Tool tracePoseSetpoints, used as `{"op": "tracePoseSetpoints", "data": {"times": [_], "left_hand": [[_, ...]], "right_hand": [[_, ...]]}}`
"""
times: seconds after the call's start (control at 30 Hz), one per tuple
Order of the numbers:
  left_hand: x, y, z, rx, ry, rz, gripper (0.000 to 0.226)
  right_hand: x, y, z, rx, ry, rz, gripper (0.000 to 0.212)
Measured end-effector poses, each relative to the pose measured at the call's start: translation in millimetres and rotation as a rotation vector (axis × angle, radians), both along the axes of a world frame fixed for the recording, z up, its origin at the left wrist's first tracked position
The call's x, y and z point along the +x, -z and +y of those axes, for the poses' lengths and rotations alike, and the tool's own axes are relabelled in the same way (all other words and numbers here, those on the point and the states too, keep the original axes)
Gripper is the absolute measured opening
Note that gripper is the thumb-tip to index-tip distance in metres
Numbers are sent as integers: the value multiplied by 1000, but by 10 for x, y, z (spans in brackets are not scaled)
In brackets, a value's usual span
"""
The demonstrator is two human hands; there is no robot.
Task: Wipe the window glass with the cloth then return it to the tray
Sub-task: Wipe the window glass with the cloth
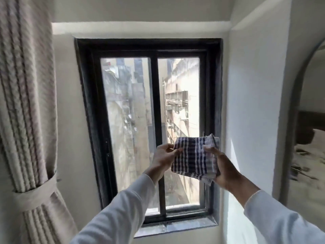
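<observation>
Black-framed window glass (177,106) behind striped cloth (195,157), gripped by left hand (164,156) and right hand (224,168) fingers (208,149).

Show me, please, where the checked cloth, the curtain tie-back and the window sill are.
checked cloth (195,155): head view, middle of the folded fabric.
curtain tie-back (37,192): head view, band around the gathered curtain.
window sill (190,225): head view, bare dark ledge.

White walls (249,95), tied beige curtain (26,103) left, arched mirror (309,120) right, daylight.
</observation>
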State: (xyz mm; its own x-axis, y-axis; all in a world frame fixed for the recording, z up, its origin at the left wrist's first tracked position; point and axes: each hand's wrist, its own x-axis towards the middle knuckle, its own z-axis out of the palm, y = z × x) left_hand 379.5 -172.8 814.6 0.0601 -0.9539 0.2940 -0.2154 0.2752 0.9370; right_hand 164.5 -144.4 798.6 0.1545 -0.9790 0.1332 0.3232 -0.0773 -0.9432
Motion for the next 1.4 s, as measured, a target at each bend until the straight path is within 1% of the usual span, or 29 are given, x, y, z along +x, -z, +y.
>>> {"op": "tracePoseSetpoints", "data": {"times": [0.07,0.13,0.2,0.27,0.33,0.37,0.4,0.47,0.5,0.53,0.57,0.6,0.67,0.7,0.73,0.77,0.8,0.87,0.9,0.97,1.03,1.1,1.13,1.17,1.23,1.27,1.3,1.33,1.4], "left_hand": [[280,-138,-137,-22,-17,10,24],[610,-244,-309,-39,-45,1,15],[992,-297,-544,-61,-66,17,18],[1376,-322,-804,-101,-53,-5,27],[1730,-320,-1103,-166,-43,-97,31],[1888,-322,-1255,-222,-69,-184,31],[2054,-322,-1417,-307,-157,-313,34],[2411,-339,-1780,-574,-515,-584,41],[2589,-383,-1955,-716,-705,-664,42],[2748,-452,-2114,-820,-842,-708,44],[2885,-534,-2259,-877,-915,-730,48],[2997,-612,-2385,-898,-937,-741,53],[3123,-717,-2599,-883,-925,-744,60],[3152,-743,-2685,-863,-937,-752,62],[3176,-754,-2752,-851,-970,-771,63],[3193,-762,-2805,-853,-1018,-799,63],[3211,-765,-2847,-863,-1068,-828,63],[3249,-752,-2903,-889,-1109,-854,61],[3267,-737,-2918,-908,-1108,-854,60],[3286,-717,-2923,-956,-1101,-850,58],[3291,-723,-2908,-984,-1091,-833,56],[3279,-734,-2882,-1000,-1064,-786,55],[3275,-736,-2875,-1011,-1044,-758,55],[3273,-740,-2867,-1026,-1025,-730,54],[3273,-752,-2841,-1048,-988,-679,53],[3276,-761,-2826,-1050,-967,-656,53],[3272,-768,-2813,-1046,-946,-638,53],[3267,-772,-2799,-1039,-929,-625,53],[3267,-777,-2775,-1018,-905,-624,54]], "right_hand": [[345,-76,-313,39,-172,-99,38],[691,-97,-619,48,-252,-145,44],[1001,-106,-905,42,-281,-178,46],[1296,-115,-1180,44,-278,-239,50],[1604,-109,-1449,25,-252,-280,53],[1761,-110,-1579,14,-231,-298,54],[1927,-131,-1694,0,-198,-313,54],[2247,-176,-1884,-66,-104,-310,49],[2391,-191,-1986,-118,-36,-301,46],[2537,-199,-2074,-185,67,-281,43],[2667,-201,-2152,-283,213,-215,41],[2787,-203,-2206,-407,369,-115,40],[2995,-110,-2393,-727,625,181,27],[3087,-57,-2529,-900,729,376,39],[3159,-13,-2704,-1074,789,566,50],[3206,-7,-2862,-1192,835,742,55],[3250,-10,-3010,-1243,850,872,57],[3292,26,-3287,-1203,820,1039,74],[3307,94,-3389,-1189,812,1100,81],[3410,233,-3487,-1266,830,1207,81],[3595,289,-3474,-1419,764,1327,79],[3753,75,-3469,-1590,706,1400,76],[3817,-112,-3495,-1641,735,1387,74],[3860,-321,-3536,-1640,800,1348,73],[3883,-635,-3601,-1502,937,1222,73],[3882,-634,-3602,-1436,951,1172,74],[3867,-500,-3579,-1406,927,1162,74],[3840,-243,-3545,-1424,868,1192,76],[3735,448,-3458,-1571,713,1370,78]]}}
